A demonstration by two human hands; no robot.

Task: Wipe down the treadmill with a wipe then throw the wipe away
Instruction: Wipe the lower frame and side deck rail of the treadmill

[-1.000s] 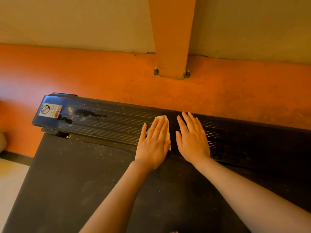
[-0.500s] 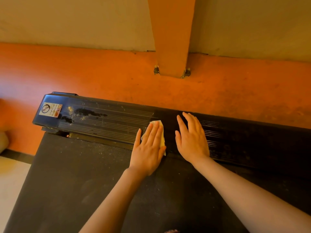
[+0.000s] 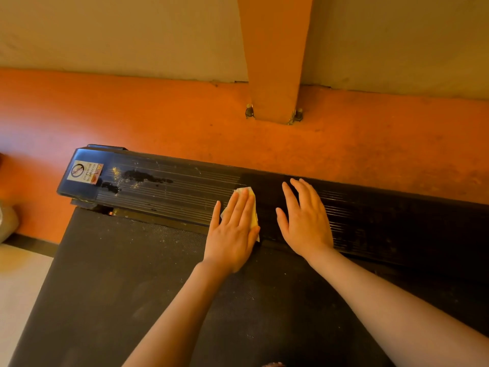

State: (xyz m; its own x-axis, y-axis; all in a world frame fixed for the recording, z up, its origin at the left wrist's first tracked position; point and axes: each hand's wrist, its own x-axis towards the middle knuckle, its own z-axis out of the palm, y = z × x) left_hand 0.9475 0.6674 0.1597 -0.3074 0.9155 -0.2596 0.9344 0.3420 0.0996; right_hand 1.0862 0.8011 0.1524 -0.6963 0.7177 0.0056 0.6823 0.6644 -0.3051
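i see the treadmill's ribbed side rail [image 3: 172, 192] carrying a wipe [image 3: 253, 207], a warning sticker [image 3: 84, 172], crumbs and dark spots; the belt [image 3: 132, 274] lies beside it.

Left hand [image 3: 232, 231] presses wipe [image 3: 253, 207] flat on treadmill rail [image 3: 172, 192]; right hand [image 3: 304, 221] rests beside.

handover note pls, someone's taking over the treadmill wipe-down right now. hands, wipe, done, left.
Left hand: flat, pressing the wipe onto the ribbed side rail.
Right hand: flat on the rail, holding nothing.
Done: rail around and right of the hands looks darker, wiped.
Left: dusty stretch toward the warning sticker, with a dark stain and crumbs; speckled belt; then bin the wipe. No bin in view.
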